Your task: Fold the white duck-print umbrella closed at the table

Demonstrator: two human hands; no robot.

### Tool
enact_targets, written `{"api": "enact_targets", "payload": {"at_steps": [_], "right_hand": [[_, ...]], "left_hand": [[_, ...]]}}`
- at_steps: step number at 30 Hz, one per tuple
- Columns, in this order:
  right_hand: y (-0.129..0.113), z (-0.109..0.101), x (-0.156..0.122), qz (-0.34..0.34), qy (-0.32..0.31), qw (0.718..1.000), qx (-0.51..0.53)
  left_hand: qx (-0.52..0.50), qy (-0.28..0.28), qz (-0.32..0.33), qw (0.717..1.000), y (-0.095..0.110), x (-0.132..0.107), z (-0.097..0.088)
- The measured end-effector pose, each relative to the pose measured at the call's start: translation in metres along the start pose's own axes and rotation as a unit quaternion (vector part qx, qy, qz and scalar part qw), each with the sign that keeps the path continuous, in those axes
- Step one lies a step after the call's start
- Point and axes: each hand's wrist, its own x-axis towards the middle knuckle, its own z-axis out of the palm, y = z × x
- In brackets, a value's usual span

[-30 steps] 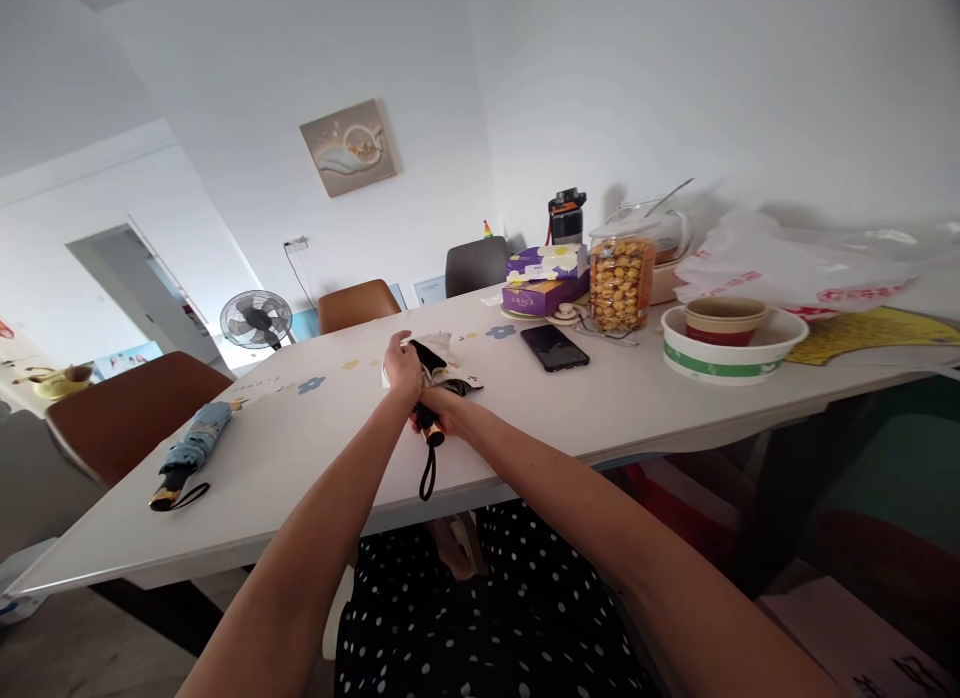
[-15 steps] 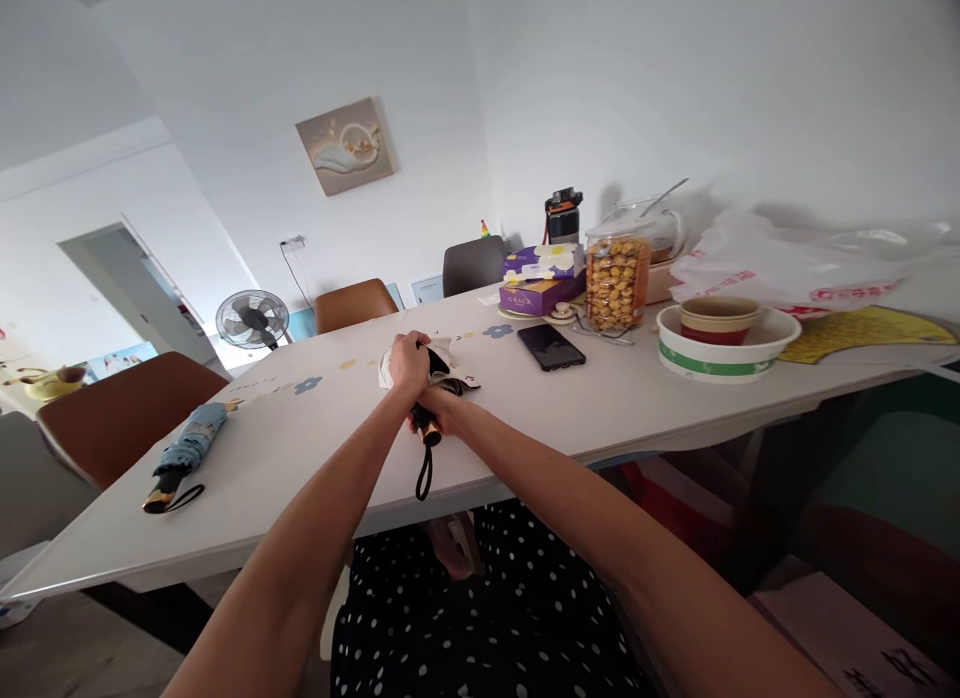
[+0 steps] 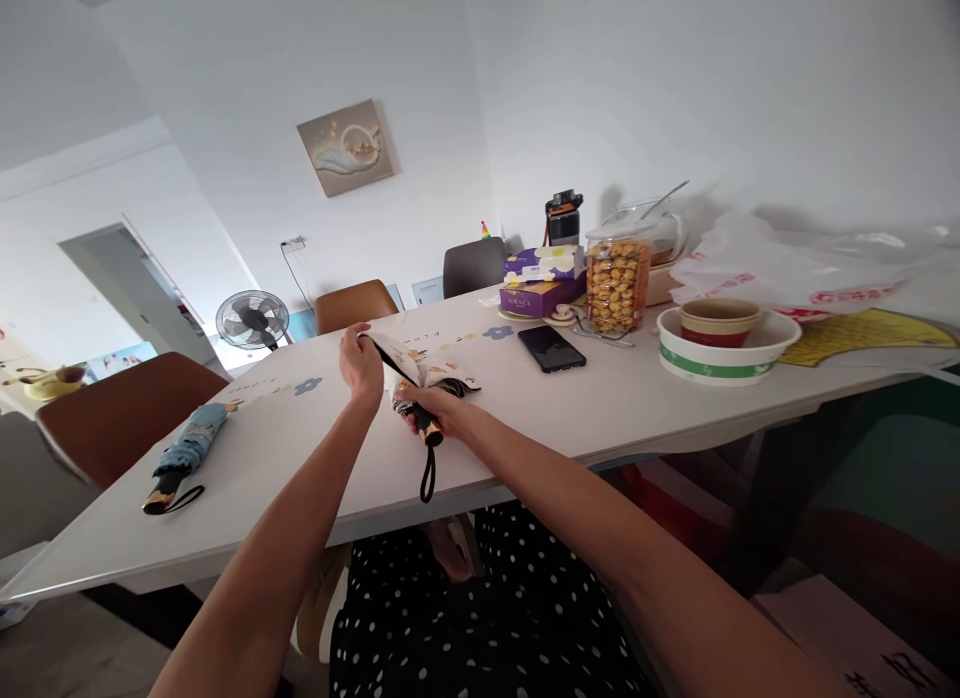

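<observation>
A small folding umbrella [image 3: 424, 373] with white printed fabric and a black lining lies on the white table [image 3: 525, 418] in front of me. My right hand [image 3: 429, 410] is closed around its black handle, whose gold end and wrist loop [image 3: 427, 473] hang over the table's near edge. My left hand [image 3: 360, 360] pinches a flap of the umbrella's fabric and holds it pulled out to the left.
A folded blue umbrella [image 3: 187, 453] lies at the table's left end. A black phone [image 3: 551, 347], a purple tissue box [image 3: 541, 283], a snack jar [image 3: 616, 281], a paper bowl [image 3: 722, 343] and plastic bags [image 3: 795, 263] are to the right. Brown chairs [image 3: 112, 413] and a fan [image 3: 251, 321] stand behind.
My left hand has moved left and away from the umbrella's body, drawing a flap of fabric out with it. My right hand has stayed on the handle.
</observation>
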Motion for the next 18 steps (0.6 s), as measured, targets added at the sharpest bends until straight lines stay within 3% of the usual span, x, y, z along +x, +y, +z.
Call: {"api": "enact_targets", "payload": {"at_steps": [2,8,13,18], "right_hand": [[0.0,0.0,0.0,0.01,-0.024,0.999,0.019],[-0.002,0.001,0.002,0.053,-0.005,0.999,0.008],[-0.002,0.002,-0.002,0.069,0.013,0.997,-0.031],[-0.003,0.004,-0.007,0.067,-0.003,0.998,-0.001]], "left_hand": [[-0.033,-0.005,-0.046,0.998,-0.012,-0.004,-0.01],[-0.116,0.016,-0.173,0.978,-0.043,-0.028,-0.037],[-0.142,0.021,-0.185,0.972,-0.051,-0.038,-0.044],[-0.143,0.024,-0.176,0.974,-0.052,-0.038,-0.044]]}}
